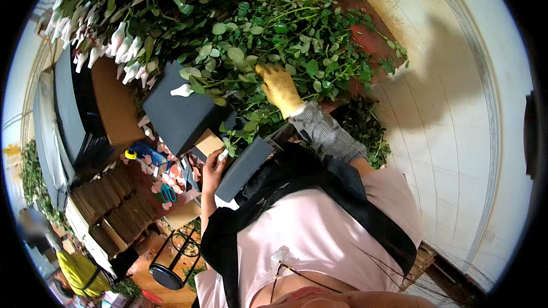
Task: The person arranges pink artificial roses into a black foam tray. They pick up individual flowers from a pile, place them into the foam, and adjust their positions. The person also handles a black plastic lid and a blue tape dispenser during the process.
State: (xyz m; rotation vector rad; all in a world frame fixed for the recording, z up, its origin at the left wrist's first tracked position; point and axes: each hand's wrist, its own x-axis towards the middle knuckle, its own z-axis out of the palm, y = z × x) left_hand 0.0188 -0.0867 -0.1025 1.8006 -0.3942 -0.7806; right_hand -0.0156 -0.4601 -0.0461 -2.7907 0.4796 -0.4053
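My left hand (pixel 212 170), bare, is closed at the head of a rose (pixel 224 154) in a pale sleeve, beside a dark corrugated board (pixel 245 168) in front of my apron. Leaves on a stem (pixel 246 132) rise just past its fingertips. In a yellow glove, my right hand (pixel 281 90) reaches into the heap of leafy rose stems (pixel 297 40), its fingers curled on the greenery and partly hidden by leaves. Between the hands and the heap's left side stands a dark box-like block (pixel 185 108), with one white-sleeved rose bud (pixel 182 90) over it.
Several sleeved rose buds (pixel 123 45) hang at the heap's left end. Pink petals, teal scissors (pixel 168 193) and a yellow-capped item (pixel 131 154) lie left of my left hand. Stacked cardboard (pixel 111 208), a black stool (pixel 166 275) and a person in yellow (pixel 83 274) are lower left. A tiled wall (pixel 439 97) stands right.
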